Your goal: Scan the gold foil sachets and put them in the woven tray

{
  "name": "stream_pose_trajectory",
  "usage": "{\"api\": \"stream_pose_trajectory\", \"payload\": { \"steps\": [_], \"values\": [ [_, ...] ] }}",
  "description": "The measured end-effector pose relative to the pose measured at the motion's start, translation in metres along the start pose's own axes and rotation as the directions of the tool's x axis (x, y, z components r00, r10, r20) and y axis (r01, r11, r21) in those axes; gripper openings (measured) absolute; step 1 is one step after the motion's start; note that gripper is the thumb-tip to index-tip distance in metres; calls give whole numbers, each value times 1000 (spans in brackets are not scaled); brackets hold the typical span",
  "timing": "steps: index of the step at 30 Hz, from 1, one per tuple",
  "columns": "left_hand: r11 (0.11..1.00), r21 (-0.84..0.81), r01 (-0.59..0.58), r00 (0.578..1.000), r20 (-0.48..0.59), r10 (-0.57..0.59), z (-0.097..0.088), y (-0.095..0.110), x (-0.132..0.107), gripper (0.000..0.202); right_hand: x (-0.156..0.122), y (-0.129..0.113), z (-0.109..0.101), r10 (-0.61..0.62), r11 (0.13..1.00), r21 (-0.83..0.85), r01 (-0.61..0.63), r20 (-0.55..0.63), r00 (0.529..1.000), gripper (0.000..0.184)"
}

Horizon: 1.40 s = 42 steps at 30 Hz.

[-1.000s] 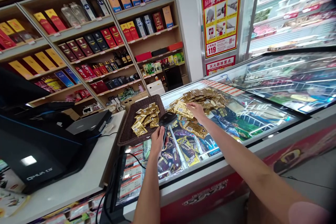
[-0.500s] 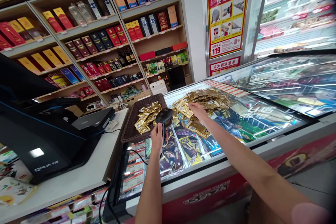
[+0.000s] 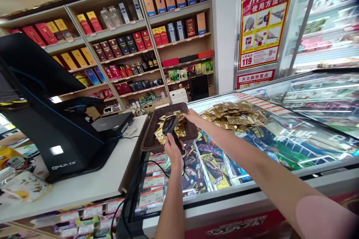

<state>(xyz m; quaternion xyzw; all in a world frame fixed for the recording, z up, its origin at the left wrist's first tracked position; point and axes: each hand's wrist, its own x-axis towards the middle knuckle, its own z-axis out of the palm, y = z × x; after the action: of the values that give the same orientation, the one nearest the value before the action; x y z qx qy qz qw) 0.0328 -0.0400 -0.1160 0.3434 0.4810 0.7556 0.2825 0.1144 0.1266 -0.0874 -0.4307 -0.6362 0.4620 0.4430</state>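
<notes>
My left hand (image 3: 174, 150) is closed round the handle of a black barcode scanner (image 3: 169, 125), whose head hangs over the front of a brown woven basket (image 3: 148, 134). Gold foil packets (image 3: 160, 134) lie loosely inside that basket. Over its right rim reaches my right hand (image 3: 193, 116), fingers pinched at a gold packet (image 3: 179, 114); the fingertips are small and partly hidden. To the right, a heap of similar gold packets (image 3: 238, 114) is spread on the glass freezer lid (image 3: 269, 145).
A black checkout terminal (image 3: 70, 130) stands on the white counter (image 3: 92, 185) at left. The scanner's cable (image 3: 157, 164) runs down by the freezer's left end. Behind are shelves of boxed goods (image 3: 123, 44) and a red poster (image 3: 263, 22).
My right hand has moved left from the gold heap to the basket. The scanner has tipped and lowered toward the basket. The whole view has shifted, with the scene sliding right.
</notes>
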Motion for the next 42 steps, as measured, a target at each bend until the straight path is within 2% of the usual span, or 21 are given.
{"api": "stream_pose_trajectory", "payload": {
  "steps": [3, 5, 8, 10, 12, 15, 18, 21, 23, 27, 29, 32, 34, 37, 42],
  "values": [
    [1000, -21, -4, 1000, 19, 4, 3, -1, -2, 58, -13, 9, -18, -48, 944, -330, 26, -61, 997, 40],
    [1000, -27, -7, 999, 35, 8, 5, 0, -2, 58, -28, 18, -42, -61, 895, -445, 29, -57, 997, 41],
    [1000, -22, -14, 998, 57, 16, 8, -1, -3, 57, -55, 31, -91, -59, 795, -606, 18, -48, 997, 42],
    [1000, -12, -14, 997, 75, 15, 10, -1, -4, 57, -74, 39, -121, -2, 685, -729, 5, 5, 1000, 46],
    [1000, 3, -6, 995, 95, 6, 11, -2, -4, 57, -94, 45, -144, 107, 572, -820, 20, 99, 989, 60],
    [999, 32, -5, 992, 124, 1, 12, -3, -4, 58, -119, 51, -158, 222, 455, -889, 50, 168, 961, 87],
    [998, 62, -14, 990, 144, 5, 11, -4, -4, 59, -130, 55, -157, 223, 391, -918, 58, 156, 962, 93],
    [997, 75, -10, 988, 157, -2, 10, -6, -3, 58, -130, 60, -155, 233, 442, -896, 48, 166, 958, 84],
    [998, 67, -18, 987, 159, 7, 9, -8, -3, 57, -128, 64, -157, 213, 525, -849, 55, 194, 958, 78],
    [997, 60, -45, 984, 175, 34, 8, -12, -2, 55, -124, 72, -163, 82, 722, -682, 118, 254, 964, 71],
    [995, 82, -49, 980, 198, 31, 9, -12, -2, 54, -121, 74, -164, 31, 820, -564, 93, 207, 978, 65],
    [992, 125, -28, 967, 254, -5, 9, -12, -5, 55, -116, 76, -161, 17, 935, -354, -14, 5, 1000, 54],
    [989, 151, -4, 956, 292, -41, 10, -11, -8, 56, -115, 76, -159, 46, 976, -209, -66, -100, 994, 46],
    [979, 203, 8, 939, 335, -77, 11, -9, -11, 57, -116, 76, -157, 97, 993, -48, -105, -143, 985, 38],
    [957, 289, -14, 904, 413, -111, 12, -9, -15, 56, -116, 75, -156, 116, 993, 6, -118, -247, 962, 35]
  ]
}}
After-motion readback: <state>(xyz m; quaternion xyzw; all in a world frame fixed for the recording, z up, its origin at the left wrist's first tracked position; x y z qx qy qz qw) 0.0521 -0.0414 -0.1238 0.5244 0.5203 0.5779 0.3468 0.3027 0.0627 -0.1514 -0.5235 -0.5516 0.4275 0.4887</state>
